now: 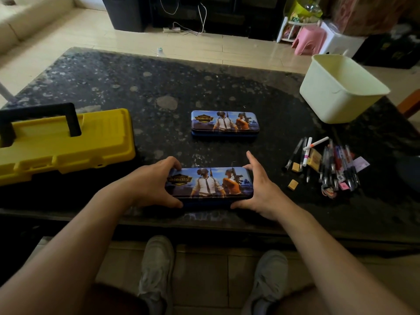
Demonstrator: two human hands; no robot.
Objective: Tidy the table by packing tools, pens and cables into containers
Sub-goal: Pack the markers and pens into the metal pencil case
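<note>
Risk: blue printed metal pencil tin sits close to the near edge of the dark speckled stone tabletop; prying the lid could skid it off. Left hand grips its left end, right hand clasps its right end. Loose pile of pens lies well apart, toward the right edge.

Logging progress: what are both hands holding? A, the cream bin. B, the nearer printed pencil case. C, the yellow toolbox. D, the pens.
B: the left hand and right hand grip opposite ends of the nearer pencil case, its lid closed.
</note>
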